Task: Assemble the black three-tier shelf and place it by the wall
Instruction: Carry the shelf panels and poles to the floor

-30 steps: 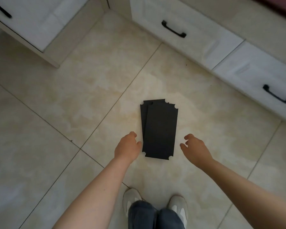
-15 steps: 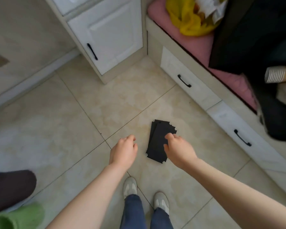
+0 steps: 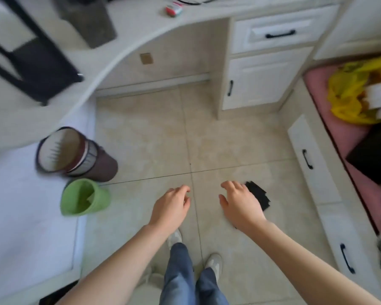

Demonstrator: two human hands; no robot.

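Panels (image 3: 257, 194): flat on floor, now half-hidden beneath my right hand (image 3: 240, 208), no longer between both. Left hand (image 3: 171, 209) and right: loose, empty. Assembly not yet begun.

Home room: beige tiled floor (image 3: 154, 139), white drawer cabinets (image 3: 271, 62) at 1 o'clock, pink-cushioned bench (image 3: 337, 133) at 3, green waste bin (image 3: 84, 199) at 9.

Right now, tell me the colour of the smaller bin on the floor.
Green; the bin shows best in the head view, beside the brown bin.
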